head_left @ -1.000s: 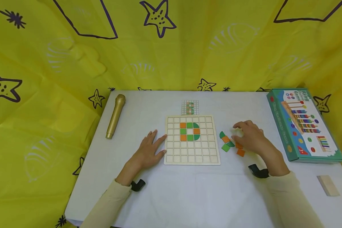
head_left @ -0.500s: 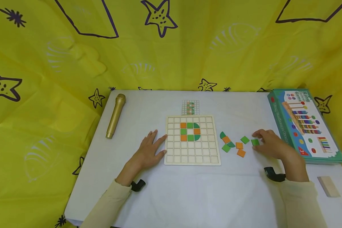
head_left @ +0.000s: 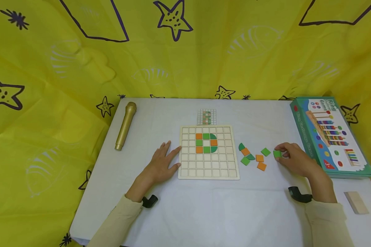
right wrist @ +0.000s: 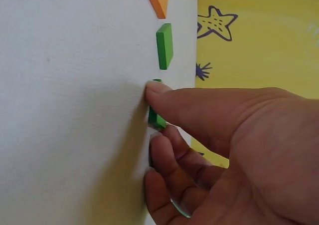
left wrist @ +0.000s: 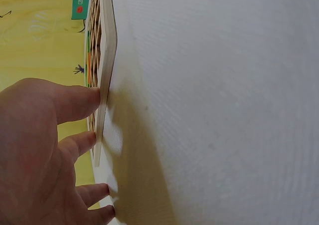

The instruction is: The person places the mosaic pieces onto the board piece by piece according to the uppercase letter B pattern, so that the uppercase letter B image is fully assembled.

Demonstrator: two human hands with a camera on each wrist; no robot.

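Note:
A wooden grid board (head_left: 208, 168) lies mid-table, with orange and green tiles set in a ring in its upper cells. At its left edge, my left hand (head_left: 164, 163) lies with fingers spread, thumb (left wrist: 82, 101) and index fingertip against the rim. Off to the right, my right hand (head_left: 295, 159) pinches a green square tile (head_left: 277, 154) between thumb and fingers; the thumb (right wrist: 174, 103) partly covers it in the right wrist view. Beside it lies another green square tile (head_left: 265, 151). Orange square tiles (head_left: 261, 166) and green quarter-round tiles lie between there and the board.
A small pattern card (head_left: 206, 117) touches the board's far edge. A gold microphone (head_left: 125, 127) lies at left. At right are a green game box (head_left: 334, 137) and a pale wooden block (head_left: 356, 202). A yellow curtain (head_left: 185, 61) hangs behind the table.
My right hand has moved right, away from the loose tiles by the board, and taken hold of the far green tile. The left hand stays at the board's edge.

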